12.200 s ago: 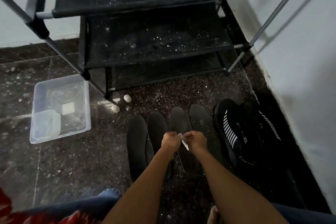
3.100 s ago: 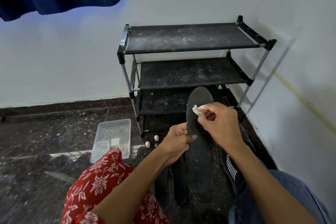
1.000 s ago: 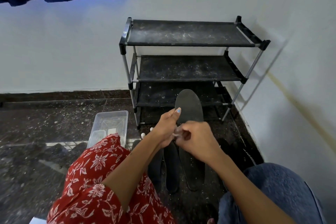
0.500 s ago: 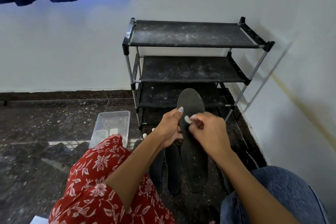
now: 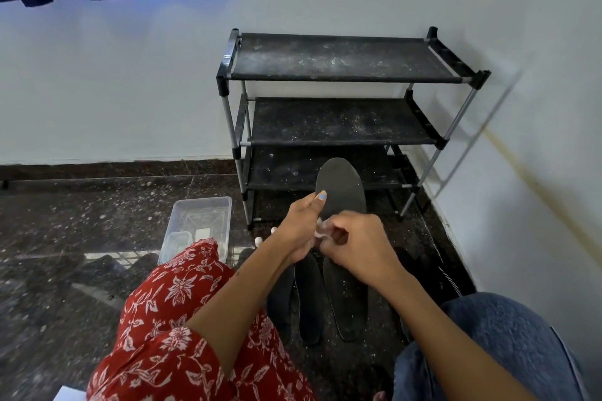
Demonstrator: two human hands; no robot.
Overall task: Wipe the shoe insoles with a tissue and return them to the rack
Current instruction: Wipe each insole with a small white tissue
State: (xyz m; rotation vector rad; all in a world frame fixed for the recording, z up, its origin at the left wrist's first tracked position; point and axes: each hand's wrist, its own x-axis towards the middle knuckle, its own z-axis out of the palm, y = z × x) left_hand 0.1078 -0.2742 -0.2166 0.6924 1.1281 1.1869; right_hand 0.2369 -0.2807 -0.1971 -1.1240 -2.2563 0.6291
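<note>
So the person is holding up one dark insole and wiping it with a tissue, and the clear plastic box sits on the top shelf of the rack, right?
Not quite. The head view shows the clear plastic box on the floor, left of the rack, not on its top shelf. The rest holds: the left hand holds the insole while the right hand pinches the tissue.

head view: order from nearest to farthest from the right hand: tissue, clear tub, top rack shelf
1. tissue, pinched in the right hand itself
2. clear tub, on the floor to the left
3. top rack shelf, high against the back wall

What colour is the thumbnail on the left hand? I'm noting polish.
Light blue, on the left hand's thumbnail; head view.
</note>
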